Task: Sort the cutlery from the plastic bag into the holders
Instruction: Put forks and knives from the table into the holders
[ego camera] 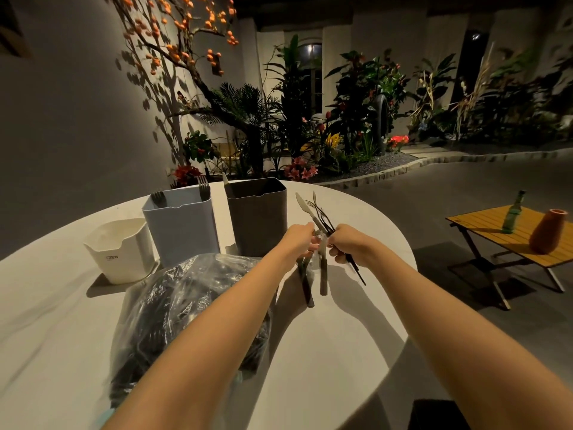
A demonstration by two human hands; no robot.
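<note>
Clear plastic bag (pixel 173 308) of dark cutlery lying in front of the blue holder (pixel 181 228), white holder (pixel 121 251) left of it, dark holder (pixel 257 217) right, forks (pixel 203 187) upright inside the blue holder

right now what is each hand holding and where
Both grip cutlery mid-shaft: left hand holds the knives, right hand the dark forks.

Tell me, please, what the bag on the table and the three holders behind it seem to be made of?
Bag: thin clear plastic film, likely; it crinkles and glints. White holder, pale blue holder and dark holder: probably matte moulded plastic, with smooth thin walls and notched rims.
</note>
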